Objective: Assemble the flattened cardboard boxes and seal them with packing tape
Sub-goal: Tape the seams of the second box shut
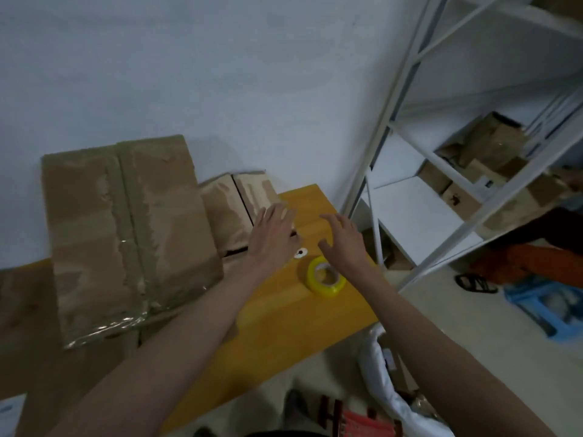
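two assembled boxes [126,222], one tape roll [326,277]

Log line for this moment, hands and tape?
left hand: open, on small box | right hand: open, above table | tape roll: on table, untouched

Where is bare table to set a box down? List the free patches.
Free: the yellow table between the tape roll and its near edge, under the forearms, and the far corner beyond the right hand. Crowded: the left side, covered by cardboard boxes, where the left hand rests.
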